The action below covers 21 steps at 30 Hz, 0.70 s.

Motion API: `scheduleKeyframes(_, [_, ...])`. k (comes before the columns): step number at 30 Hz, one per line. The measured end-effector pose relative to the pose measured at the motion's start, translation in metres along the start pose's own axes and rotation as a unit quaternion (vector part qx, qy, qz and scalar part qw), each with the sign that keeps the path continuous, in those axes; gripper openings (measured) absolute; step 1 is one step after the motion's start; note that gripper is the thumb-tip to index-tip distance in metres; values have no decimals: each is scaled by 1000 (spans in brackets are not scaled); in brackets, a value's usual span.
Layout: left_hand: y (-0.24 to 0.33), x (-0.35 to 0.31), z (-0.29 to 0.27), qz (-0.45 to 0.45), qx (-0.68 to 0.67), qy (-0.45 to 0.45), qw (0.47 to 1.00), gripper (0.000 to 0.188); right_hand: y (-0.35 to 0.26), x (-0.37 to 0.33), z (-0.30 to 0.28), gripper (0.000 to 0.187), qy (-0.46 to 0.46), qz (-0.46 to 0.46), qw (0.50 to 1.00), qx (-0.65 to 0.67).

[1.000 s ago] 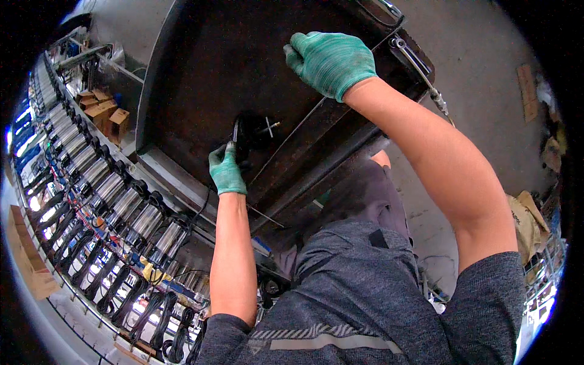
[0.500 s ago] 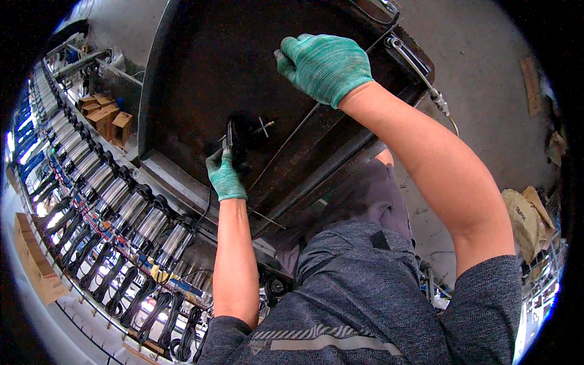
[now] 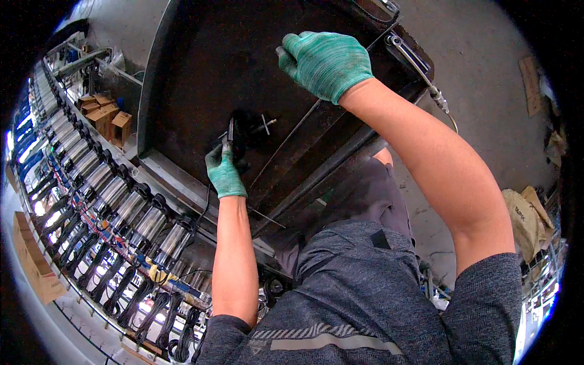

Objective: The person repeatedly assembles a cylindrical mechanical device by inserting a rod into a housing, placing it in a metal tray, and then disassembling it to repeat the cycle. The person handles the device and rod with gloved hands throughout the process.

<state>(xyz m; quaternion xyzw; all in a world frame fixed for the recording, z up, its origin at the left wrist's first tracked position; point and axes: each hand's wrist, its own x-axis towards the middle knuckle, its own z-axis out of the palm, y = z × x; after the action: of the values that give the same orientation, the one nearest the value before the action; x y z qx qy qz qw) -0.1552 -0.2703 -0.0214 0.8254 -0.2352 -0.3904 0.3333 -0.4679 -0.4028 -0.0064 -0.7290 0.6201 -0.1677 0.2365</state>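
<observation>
Black part (image 3: 241, 135) over dark metal bench (image 3: 194, 67), just beyond left hand (image 3: 226, 173); fingers (image 3: 226, 149) pinch its lower-left edge. Thin metal stem (image 3: 266, 126), with crosspiece (image 3: 264, 124), points right, long axis tilted slightly up in view. Right hand (image 3: 327, 67) curled, well apart; cannot tell whether holding anything.

Gloves (image 3: 328, 67) are streaky green; the shirt (image 3: 359, 274), heathered grey; the part (image 3: 241, 129), black; boxes (image 3: 104, 118), brown.

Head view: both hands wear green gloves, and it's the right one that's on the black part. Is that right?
Not quite: the head view shows the left hand on the black part, while the right hand is apart from it. Both hands do wear green gloves.
</observation>
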Motion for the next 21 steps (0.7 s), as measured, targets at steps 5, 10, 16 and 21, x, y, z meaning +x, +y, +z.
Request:
scheduleKeyframes(5, [-1, 1, -2, -3, -19, -2, 1000, 28, 0, -2, 5, 29, 37, -8, 999, -15])
scheduleKeyframes(10, [-12, 7, -12, 62, -36, -22, 997, 24, -7, 0, -7, 33, -3, 3, 999, -35])
scheduleKeyframes(16, [37, -39, -54, 104, -63, -53, 991, 20, -17, -3, -25, 39, -55, 35, 997, -49])
scheduleKeyframes(21, [82, -88, -95, 178, -40, -12, 983, 21, -45, -25, -33, 43, -87, -106, 958, 250])
